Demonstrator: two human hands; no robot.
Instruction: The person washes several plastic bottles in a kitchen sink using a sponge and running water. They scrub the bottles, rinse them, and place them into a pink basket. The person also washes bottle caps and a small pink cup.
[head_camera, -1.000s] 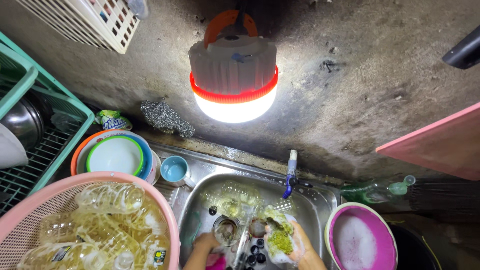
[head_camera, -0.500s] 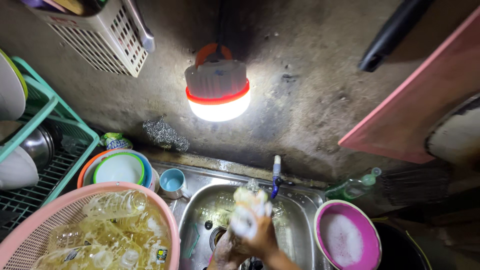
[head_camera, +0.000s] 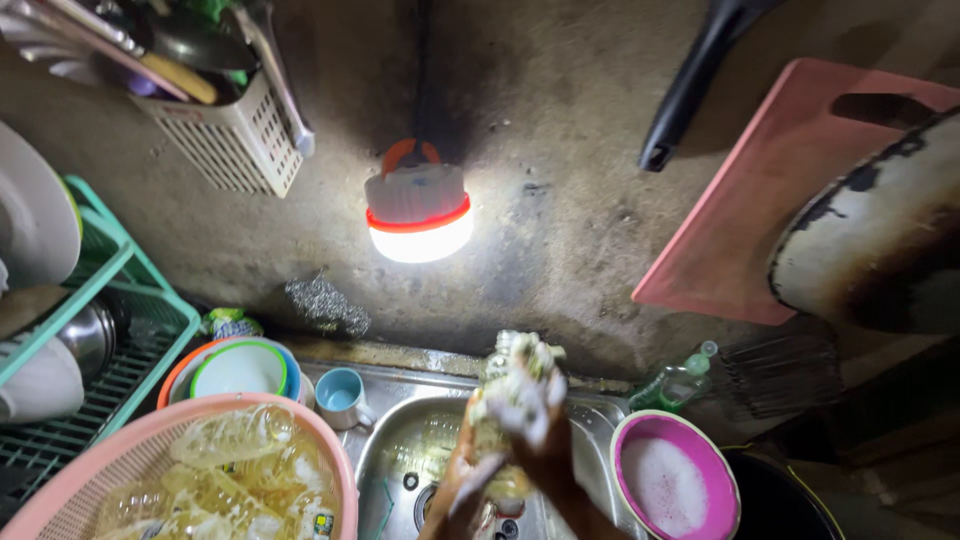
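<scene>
Over the steel sink (head_camera: 400, 450) I hold a clear plastic bottle (head_camera: 497, 372) upright. My left hand (head_camera: 458, 495) grips its lower part from below. My right hand (head_camera: 535, 415), covered in white foam, is wrapped around the bottle's upper part with a soapy sponge pressed against it. The sponge is mostly hidden by foam and fingers. The bottle's neck shows just above my right hand.
A pink basket (head_camera: 330, 460) of clear plastic bottles sits at lower left, with stacked bowls (head_camera: 240, 368) and a blue cup (head_camera: 340, 395) behind it. A purple bowl (head_camera: 672, 480) of suds stands right of the sink. Nearby are a wall lamp (head_camera: 418, 215), green dish rack (head_camera: 120, 330), pink cutting board (head_camera: 760, 200) and green-capped bottle (head_camera: 680, 380).
Both hands have risen from the sink bottom, bringing a bottle up. The right hand with the sponge now wraps the bottle. The view has tilted upward toward the wall.
</scene>
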